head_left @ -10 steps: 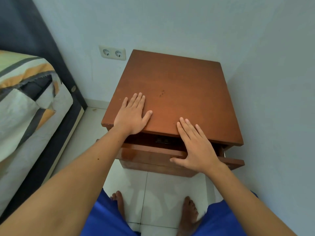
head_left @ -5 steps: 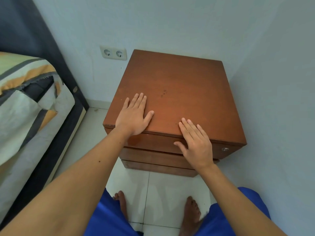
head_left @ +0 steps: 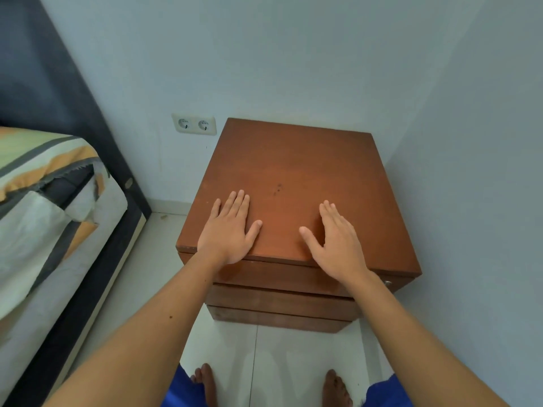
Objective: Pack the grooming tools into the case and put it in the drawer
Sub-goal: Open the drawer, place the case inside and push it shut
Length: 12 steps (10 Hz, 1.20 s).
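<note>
Both hands lie flat and empty on the wooden top of the bedside cabinet [head_left: 296, 183], fingers spread and grasping nothing: the left hand [head_left: 227, 230] near the front left edge, the right hand [head_left: 338, 242] near the front right, its heel overhanging the rim. This looks like a resting pose after the job, the palms steadying the person who stands barefoot in front of the cabinet. The top drawer [head_left: 282, 276] sits flush with the fronts below it, so the case and the grooming tools are out of sight, presumably shut inside. A second ago that drawer stood partly open with the right hand pressed against its front; half a second ago it was closed with the right hand at the edge. Now that hand has come up onto the top, and the view has drawn back. A double wall socket [head_left: 194, 124] and a bed [head_left: 53, 195] stand to the left.
</note>
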Each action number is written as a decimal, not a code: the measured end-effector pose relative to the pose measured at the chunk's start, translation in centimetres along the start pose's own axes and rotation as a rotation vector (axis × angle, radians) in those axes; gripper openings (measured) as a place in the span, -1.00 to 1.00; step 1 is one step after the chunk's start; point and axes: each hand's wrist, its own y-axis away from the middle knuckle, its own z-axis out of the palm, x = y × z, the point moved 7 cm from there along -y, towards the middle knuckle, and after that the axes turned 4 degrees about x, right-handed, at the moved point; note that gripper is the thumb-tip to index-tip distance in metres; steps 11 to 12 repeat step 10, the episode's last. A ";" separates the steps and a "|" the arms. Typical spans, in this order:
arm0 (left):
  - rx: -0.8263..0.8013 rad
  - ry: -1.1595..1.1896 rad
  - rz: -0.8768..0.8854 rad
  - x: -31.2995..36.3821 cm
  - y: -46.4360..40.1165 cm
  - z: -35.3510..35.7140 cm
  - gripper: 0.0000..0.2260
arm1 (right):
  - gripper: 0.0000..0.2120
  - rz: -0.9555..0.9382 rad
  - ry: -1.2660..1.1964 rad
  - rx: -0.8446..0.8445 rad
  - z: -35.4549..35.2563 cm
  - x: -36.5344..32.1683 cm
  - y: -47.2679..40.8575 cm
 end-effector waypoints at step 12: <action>-0.164 0.055 0.031 0.6 6.0 6.6 -0.28 | -0.23 0.138 0.093 -0.287 5.9 3.0 5.3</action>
